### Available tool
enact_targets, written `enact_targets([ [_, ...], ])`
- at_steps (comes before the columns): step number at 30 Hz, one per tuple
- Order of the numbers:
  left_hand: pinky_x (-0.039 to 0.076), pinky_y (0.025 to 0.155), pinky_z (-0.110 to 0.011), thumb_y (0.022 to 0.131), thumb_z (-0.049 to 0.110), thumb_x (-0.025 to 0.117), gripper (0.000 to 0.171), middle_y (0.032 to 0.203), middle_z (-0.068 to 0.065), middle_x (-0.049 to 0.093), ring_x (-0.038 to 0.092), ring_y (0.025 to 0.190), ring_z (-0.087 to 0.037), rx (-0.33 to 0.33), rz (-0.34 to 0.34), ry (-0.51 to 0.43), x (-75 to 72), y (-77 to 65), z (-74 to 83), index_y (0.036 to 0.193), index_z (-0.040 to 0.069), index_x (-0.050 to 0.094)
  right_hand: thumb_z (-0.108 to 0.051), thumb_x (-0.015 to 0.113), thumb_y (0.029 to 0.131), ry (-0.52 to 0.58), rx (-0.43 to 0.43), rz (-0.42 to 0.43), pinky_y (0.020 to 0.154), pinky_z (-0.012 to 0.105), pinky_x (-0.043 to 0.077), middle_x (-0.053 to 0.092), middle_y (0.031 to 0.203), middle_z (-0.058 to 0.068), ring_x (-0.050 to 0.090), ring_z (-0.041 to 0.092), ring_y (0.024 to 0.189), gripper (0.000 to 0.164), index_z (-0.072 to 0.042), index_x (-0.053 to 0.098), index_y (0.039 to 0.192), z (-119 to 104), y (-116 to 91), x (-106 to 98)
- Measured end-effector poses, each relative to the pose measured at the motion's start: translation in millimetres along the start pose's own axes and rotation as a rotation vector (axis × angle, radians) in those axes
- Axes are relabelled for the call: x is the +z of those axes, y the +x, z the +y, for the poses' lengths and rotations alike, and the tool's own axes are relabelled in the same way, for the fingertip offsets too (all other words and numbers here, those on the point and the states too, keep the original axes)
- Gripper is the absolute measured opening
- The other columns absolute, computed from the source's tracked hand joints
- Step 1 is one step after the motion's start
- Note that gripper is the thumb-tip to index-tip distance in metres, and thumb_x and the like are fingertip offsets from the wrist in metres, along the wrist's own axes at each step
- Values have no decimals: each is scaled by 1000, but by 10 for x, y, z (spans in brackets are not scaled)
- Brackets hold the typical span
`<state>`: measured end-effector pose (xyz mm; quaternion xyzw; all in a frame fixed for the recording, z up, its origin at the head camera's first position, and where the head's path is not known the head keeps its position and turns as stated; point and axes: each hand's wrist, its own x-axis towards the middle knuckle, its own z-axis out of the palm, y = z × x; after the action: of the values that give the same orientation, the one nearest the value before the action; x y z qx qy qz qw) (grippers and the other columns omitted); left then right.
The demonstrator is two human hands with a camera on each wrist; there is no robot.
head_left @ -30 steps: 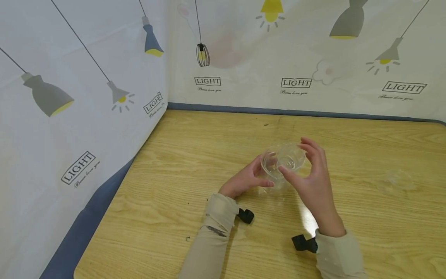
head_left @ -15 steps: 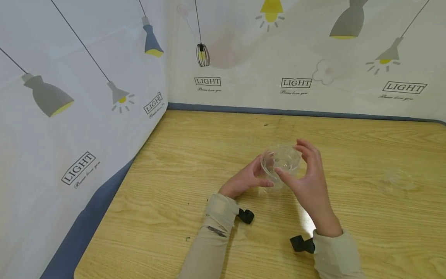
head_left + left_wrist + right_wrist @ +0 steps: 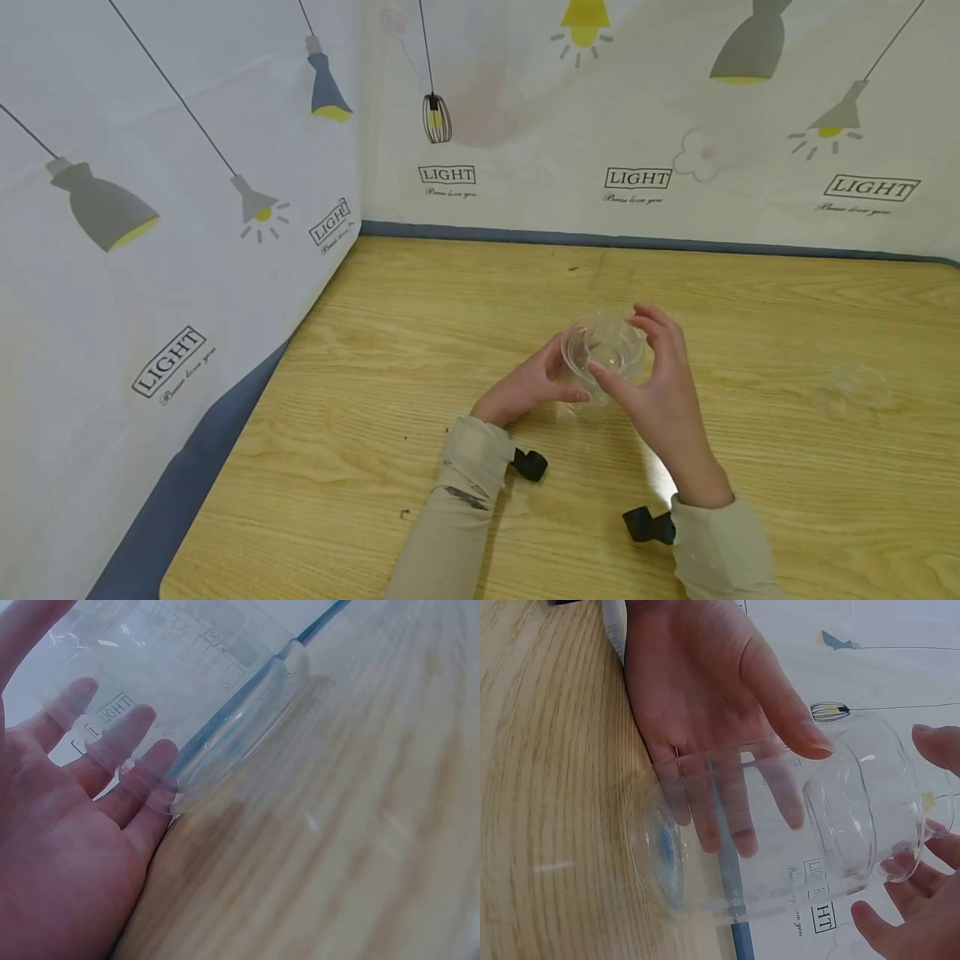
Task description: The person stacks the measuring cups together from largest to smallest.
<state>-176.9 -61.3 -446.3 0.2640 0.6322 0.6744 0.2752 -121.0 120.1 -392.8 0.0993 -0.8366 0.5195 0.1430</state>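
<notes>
Grasps a clear jar [image 3: 780,859], upright on the tabletop [image 3: 360,375], in the fingers of the left hand [image 3: 527,382]; at the jar's mouth, pinches a clear round piece [image 3: 615,340] in the fingers of the right hand [image 3: 665,396].

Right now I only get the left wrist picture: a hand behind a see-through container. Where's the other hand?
Observer: The head view shows the right hand up by the mouth of the clear container.

Operator: Ooh, is it holding anything?

Observer: Yes, it has a small clear round piece between thumb and fingers.

Operator: Is there more stuff on the table?

Observer: Another clear object lies off to the right of that hand, too faint for me to say what it is.
</notes>
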Motion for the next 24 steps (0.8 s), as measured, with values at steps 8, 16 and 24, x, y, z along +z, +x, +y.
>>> enact_targets([
  [8, 23, 103, -33, 81, 13, 66, 83, 143, 14, 22, 23, 128, -2, -50, 25, 44, 9, -27, 23, 140, 38, 14, -35, 72, 74, -59, 35, -25, 94, 53, 28, 29, 139, -2, 29, 23, 125, 65, -3, 43, 123, 24, -3, 6],
  [16, 24, 102, -33, 80, 13, 67, 85, 142, 15, 21, 22, 128, -3, -33, 8, 19, 3, -16, 6, 140, 38, 12, -38, 70, 74, -85, 44, -59, 93, 55, 28, 25, 141, -3, 26, 23, 128, 66, -5, 43, 124, 45, -10, 10],
  [24, 25, 102, -32, 80, 12, 66, 87, 143, 14, 22, 23, 128, -3, -22, -2, 8, -9, -7, -12, 141, 36, 9, -40, 70, 74, -99, 51, -64, 92, 55, 28, 25, 141, -2, 25, 24, 128, 67, -5, 43, 124, 53, -4, 9],
])
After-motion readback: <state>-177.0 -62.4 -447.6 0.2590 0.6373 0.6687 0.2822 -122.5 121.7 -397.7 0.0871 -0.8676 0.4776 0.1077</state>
